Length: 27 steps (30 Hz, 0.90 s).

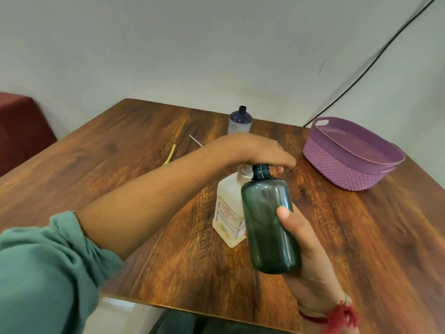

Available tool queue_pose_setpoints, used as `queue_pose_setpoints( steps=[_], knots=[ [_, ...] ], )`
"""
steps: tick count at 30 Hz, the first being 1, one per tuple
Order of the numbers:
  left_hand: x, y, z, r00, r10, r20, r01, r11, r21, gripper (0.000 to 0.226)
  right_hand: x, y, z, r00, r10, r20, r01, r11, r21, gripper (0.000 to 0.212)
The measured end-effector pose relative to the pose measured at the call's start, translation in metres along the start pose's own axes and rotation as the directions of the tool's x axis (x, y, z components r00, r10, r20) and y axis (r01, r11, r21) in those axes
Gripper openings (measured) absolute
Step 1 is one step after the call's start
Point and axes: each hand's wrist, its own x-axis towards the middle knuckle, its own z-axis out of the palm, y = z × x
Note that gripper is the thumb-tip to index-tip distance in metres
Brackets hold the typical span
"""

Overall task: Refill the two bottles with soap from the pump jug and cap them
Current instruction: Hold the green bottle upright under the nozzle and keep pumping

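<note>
Beyond your left hand [260,150], at the far edge of the wooden table [120,165], stands a dark blue bottle [239,120] with a white label. Its neck is open and it is well apart from both your hands. To the right of your hands sits a purple basket [337,169], not touching anything you hold. To the left of your left wrist a yellow stick [170,154] and a thin pale rod [195,140] lie flat on the table. A black cable [361,75] runs along the wall behind the basket, and a dark red seat [19,121] is far to the left.

Your left forearm crosses over the table in front of you and hides part of it. Your left hand lies flat on top of the pump jug [228,213], fingers stretched out and not curled around anything.

Your right hand [305,249] grips the green bottle [267,220] from the right side and lifts it above the table, the thumb pressing on its front. The bottle leans a little, and its uncapped neck comes just below your left palm, right beside the pump head. The jug stands on the table directly behind the bottle, partly covered by it.
</note>
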Motion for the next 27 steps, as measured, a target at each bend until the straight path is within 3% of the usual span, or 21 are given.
queue_pose_setpoints(
  steps=[4,8,10,16,22,27],
  knots=[
    [-0.003,0.005,-0.010,0.999,-0.008,-0.031,0.012,0.992,0.127,0.025,-0.002,-0.006,0.001,0.999,-0.028,0.026,0.027,1.000,0.014,0.070],
    [-0.004,0.003,-0.004,1.000,0.000,0.007,0.001,0.998,-0.063,0.021,0.000,-0.003,0.000,1.000,-0.017,0.016,0.017,1.000,-0.016,0.076],
    [-0.006,0.003,0.000,1.000,-0.002,-0.014,0.001,0.998,-0.063,0.023,0.000,0.000,0.000,1.000,-0.010,0.012,0.010,1.000,-0.017,0.076],
    [-0.004,0.010,-0.009,0.998,-0.040,0.041,0.030,0.974,0.224,0.031,-0.002,-0.004,0.000,1.000,-0.017,0.017,0.017,1.000,0.004,0.079],
    [-0.003,0.000,0.003,1.000,-0.001,-0.018,0.000,0.995,-0.099,0.020,0.000,0.001,0.000,1.000,0.006,-0.011,-0.007,1.000,-0.003,0.082],
    [-0.004,0.009,-0.009,1.000,-0.016,0.021,0.012,0.989,0.146,0.027,-0.002,-0.005,0.000,1.000,-0.008,-0.003,0.008,1.000,0.009,0.084]
  ],
)
